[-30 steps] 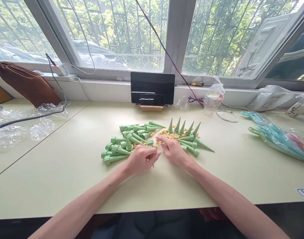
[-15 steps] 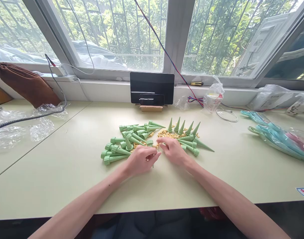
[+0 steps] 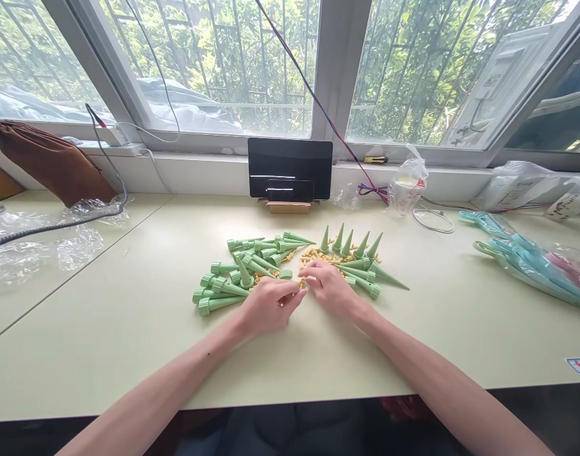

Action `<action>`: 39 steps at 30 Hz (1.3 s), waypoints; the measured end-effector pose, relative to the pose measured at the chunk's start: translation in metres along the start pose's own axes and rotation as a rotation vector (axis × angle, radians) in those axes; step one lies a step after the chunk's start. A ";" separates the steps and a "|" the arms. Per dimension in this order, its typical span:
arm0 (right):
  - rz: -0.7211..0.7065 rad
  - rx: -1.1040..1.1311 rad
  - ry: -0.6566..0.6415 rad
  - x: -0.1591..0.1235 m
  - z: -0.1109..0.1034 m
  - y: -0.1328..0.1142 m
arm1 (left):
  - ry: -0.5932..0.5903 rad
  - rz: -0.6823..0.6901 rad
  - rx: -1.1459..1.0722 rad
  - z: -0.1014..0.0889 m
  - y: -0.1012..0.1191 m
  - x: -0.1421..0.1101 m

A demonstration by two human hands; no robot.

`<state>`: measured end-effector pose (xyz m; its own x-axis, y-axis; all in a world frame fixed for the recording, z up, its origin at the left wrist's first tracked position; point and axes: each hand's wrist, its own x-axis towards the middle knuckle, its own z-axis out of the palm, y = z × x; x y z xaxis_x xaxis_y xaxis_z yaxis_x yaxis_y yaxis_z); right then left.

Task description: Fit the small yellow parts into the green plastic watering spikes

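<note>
My left hand [image 3: 272, 303] is closed, with a small yellow plastic piece [image 3: 302, 285] at its thumb and fingertip. A green ribbed cap [image 3: 286, 274] shows just beyond its knuckles; whether it belongs to a spike under the hand is hidden. Facing it, my right hand [image 3: 328, 286] has its fingers bent together beside the same yellow piece, and I cannot make out what is between them. To the left lies a pile of green plastic plant-watering spikes [image 3: 227, 286]. Several more green spikes [image 3: 348, 243] stand upright behind my right hand, among small yellow pieces [image 3: 314, 254].
A black tablet [image 3: 290, 166] and a phone [image 3: 290, 190] lean on a cardboard stand at the back. At right lie bagged turquoise items [image 3: 532, 256] and a white cable [image 3: 433, 220]. A brown pouch [image 3: 47, 161] and clear plastic wrap [image 3: 75, 244] are at left.
A green tip that showed below my left hand is now out of sight. The yellow piece between my hands shows more clearly. Both hands have barely moved.
</note>
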<state>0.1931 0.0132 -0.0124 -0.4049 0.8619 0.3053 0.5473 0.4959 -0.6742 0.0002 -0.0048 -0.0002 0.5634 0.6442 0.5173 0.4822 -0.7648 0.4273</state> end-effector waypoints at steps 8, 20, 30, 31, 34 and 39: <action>0.010 -0.031 -0.037 0.000 0.000 0.000 | 0.044 0.057 -0.001 0.000 -0.001 0.002; -0.027 -0.017 -0.061 -0.002 0.000 0.002 | 0.079 0.065 0.046 0.001 0.000 0.005; -0.011 -0.034 -0.070 -0.001 0.000 0.001 | 0.023 -0.013 0.056 0.001 -0.003 0.005; -0.012 -0.038 -0.065 -0.001 0.000 0.001 | 0.018 -0.019 0.057 0.001 -0.003 0.005; -0.015 -0.033 -0.048 -0.002 -0.001 -0.001 | 0.006 -0.030 0.052 0.001 -0.004 0.004; -0.015 -0.010 -0.033 -0.002 -0.002 -0.004 | -0.001 -0.041 0.039 0.002 -0.005 0.003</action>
<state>0.1932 0.0095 -0.0095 -0.4370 0.8505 0.2929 0.5479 0.5099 -0.6632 0.0009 0.0010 -0.0020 0.5432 0.6753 0.4989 0.5306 -0.7366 0.4193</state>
